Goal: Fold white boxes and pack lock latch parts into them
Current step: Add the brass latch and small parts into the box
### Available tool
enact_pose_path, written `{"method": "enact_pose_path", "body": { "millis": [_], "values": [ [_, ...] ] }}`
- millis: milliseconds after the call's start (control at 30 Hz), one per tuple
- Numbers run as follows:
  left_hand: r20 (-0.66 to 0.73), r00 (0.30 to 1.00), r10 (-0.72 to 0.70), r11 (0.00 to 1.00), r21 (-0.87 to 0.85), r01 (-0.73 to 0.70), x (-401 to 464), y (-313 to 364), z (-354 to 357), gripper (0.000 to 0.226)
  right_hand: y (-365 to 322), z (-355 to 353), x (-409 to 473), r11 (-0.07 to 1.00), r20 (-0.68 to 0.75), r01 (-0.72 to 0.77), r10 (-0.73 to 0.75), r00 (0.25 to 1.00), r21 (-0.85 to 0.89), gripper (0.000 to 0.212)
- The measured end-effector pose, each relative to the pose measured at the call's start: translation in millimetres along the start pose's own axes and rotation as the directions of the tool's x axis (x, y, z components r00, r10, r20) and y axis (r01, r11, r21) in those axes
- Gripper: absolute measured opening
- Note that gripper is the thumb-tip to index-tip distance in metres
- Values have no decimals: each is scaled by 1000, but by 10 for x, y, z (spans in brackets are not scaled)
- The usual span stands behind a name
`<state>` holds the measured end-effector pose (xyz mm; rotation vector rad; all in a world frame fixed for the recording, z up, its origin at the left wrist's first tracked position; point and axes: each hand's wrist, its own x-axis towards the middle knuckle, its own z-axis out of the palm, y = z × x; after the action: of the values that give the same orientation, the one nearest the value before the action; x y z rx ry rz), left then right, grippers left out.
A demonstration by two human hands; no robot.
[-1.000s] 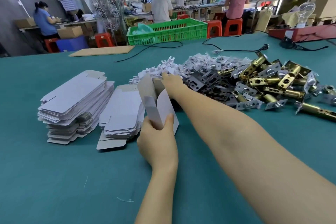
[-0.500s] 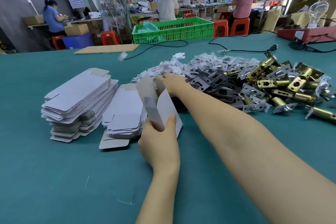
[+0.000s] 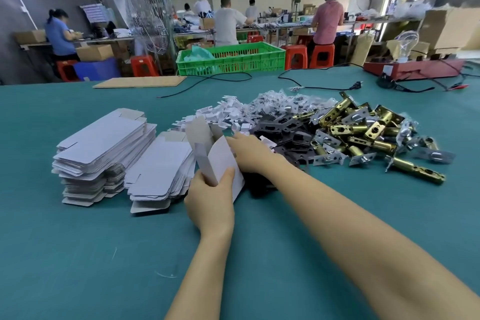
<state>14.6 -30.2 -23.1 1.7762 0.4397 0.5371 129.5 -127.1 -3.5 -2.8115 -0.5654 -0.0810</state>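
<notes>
My left hand (image 3: 207,205) grips a half-opened white box (image 3: 215,161), thumb pressed on its front panel, holding it tilted just above the green tabletop (image 3: 78,254). My right hand (image 3: 249,153) reaches past the box to the dark latch plates (image 3: 285,132); its fingers are hidden, so I cannot tell whether they hold anything. 2 stacks of flat box blanks (image 3: 104,143) lie to the left, and brass latch bolts (image 3: 363,130) are heaped to the right.

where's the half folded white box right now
In the head view, the half-folded white box stands near the table's centre, gripped by the left hand, between the flat box stacks on its left and the dark plates on its right.
</notes>
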Motion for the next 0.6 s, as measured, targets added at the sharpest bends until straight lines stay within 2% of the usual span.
{"method": "enact_pose_path", "body": {
  "millis": [100,167,267,400,500,533,600],
  "values": [
    [73,997,40,998,-41,-37,-20,5,12,26,137,-123,-246,914,-114,-24,77,991,406,47],
    [110,993,48,996,-75,-40,-30,0,19,27,228,-209,-400,825,-207,-23,168,964,564,49],
    [170,983,64,993,-109,-46,-33,1,24,23,330,-309,-582,762,-289,-8,255,923,648,46],
    [271,959,87,987,-155,-46,-53,26,16,21,373,-417,-783,698,-283,-70,378,882,713,43],
    [346,932,104,979,-199,-35,-80,57,13,27,400,-469,-922,742,-288,-172,448,846,648,16],
    [368,924,109,978,-205,-34,-86,63,15,29,414,-467,-964,713,-267,-187,474,839,676,9],
    [409,905,116,978,-206,-33,-91,64,18,31,440,-473,-1048,536,-162,-213,568,807,817,6]
  ]
}}
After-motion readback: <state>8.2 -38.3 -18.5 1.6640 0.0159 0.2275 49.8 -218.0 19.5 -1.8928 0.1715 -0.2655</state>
